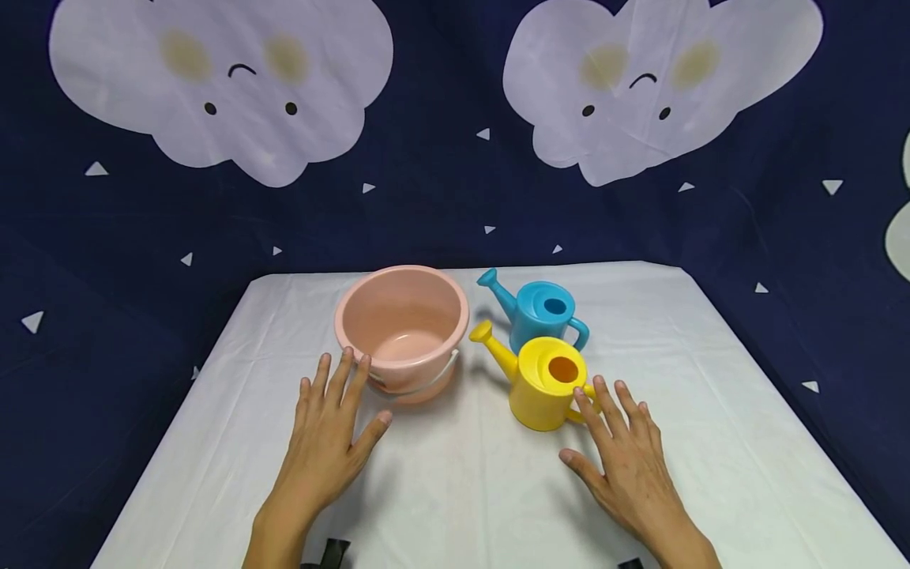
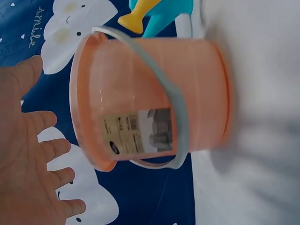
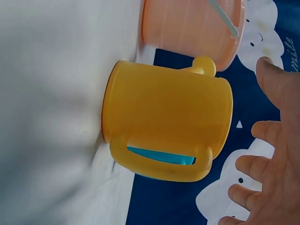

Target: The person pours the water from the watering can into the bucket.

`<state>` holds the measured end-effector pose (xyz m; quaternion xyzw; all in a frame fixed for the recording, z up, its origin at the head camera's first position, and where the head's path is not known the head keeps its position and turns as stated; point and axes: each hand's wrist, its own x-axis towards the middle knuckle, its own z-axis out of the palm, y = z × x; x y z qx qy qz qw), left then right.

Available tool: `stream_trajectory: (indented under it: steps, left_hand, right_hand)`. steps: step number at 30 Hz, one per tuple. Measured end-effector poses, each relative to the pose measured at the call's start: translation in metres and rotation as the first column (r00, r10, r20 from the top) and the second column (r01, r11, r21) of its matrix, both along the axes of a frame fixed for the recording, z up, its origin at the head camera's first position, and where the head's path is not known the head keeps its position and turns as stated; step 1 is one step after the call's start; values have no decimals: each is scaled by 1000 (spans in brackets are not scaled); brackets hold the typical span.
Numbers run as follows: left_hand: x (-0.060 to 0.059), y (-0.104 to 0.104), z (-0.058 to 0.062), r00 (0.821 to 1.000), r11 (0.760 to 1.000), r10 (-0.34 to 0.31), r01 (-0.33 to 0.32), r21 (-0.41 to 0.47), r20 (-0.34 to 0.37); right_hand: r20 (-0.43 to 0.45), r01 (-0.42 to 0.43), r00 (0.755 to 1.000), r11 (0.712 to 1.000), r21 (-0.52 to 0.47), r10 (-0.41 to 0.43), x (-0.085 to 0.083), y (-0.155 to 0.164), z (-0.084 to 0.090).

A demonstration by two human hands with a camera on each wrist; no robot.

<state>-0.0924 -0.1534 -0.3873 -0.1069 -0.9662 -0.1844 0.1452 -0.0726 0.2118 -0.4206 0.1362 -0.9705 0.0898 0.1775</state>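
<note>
A pink bucket (image 1: 404, 316) with a pale grey handle (image 2: 173, 103) stands upright on the white-covered table. In the left wrist view a label (image 2: 138, 132) shows on its side. My left hand (image 1: 323, 442) is spread, fingers straight, in front of the bucket and holding nothing. To the bucket's right stands a yellow watering can (image 1: 543, 395), its spout pointing left. Behind it is a blue watering can (image 1: 543, 312), also with its spout to the left. My right hand (image 1: 629, 466) hovers with straight fingers near the yellow can's handle (image 3: 164, 168), apart from it in the right wrist view.
The table (image 1: 462, 506) has a white, lightly creased cover. Behind and around it hangs a dark blue cloth (image 1: 441, 213) printed with white clouds and small triangles. Black straps (image 1: 332, 552) show at the lower edge near the wrists.
</note>
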Motion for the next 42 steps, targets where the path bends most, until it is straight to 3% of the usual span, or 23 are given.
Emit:
stream_trajectory:
  steps: [10,30,42]
  left_hand:
    - [-13,-11,7,999,1000,20,-20,18,-25]
    - [-27,-18,15,999,999,21,-20,40,-27]
    - [-34,-22,19,999,998,29,-30,60,13]
  right_hand:
    - [1,0,1000,999,-33,0,-4,3,1]
    - [-13,19,1000,994,-103,-20,-6,5,-2]
    - [-7,47,999,990,-133,-48,-6,7,-6]
